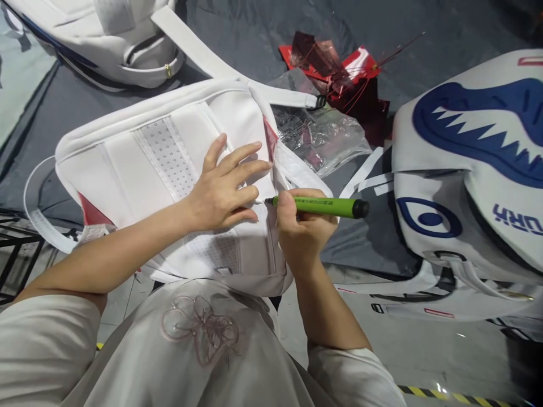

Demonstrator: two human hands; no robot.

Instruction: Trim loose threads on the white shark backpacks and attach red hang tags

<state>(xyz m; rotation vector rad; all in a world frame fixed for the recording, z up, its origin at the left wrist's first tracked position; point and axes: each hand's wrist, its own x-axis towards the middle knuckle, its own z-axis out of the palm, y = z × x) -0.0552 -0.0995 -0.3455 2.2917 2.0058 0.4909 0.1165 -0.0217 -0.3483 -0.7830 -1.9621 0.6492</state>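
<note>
A white backpack [123,186] lies across the table edge and my lap, its panel with grey mesh strips facing up and red triangles at its sides. My left hand [227,189] rests on this panel with the fingers spread, pressing it flat. In my right hand [303,226] is a green marker pen [331,206], gripped between thumb and fingers. Its dark tip points left and is at the panel, close by my left fingertips. Whether the tip touches the fabric I cannot tell. The black end of the pen points right.
Another white bag [114,45] lies at the upper left. To the right stands a white backpack with a blue toothed mouth print [479,124]. Red scraps [335,68] and clear plastic wrap [326,138] lie behind on the grey cloth [237,34]. Yellow-black tape [445,394] marks the floor.
</note>
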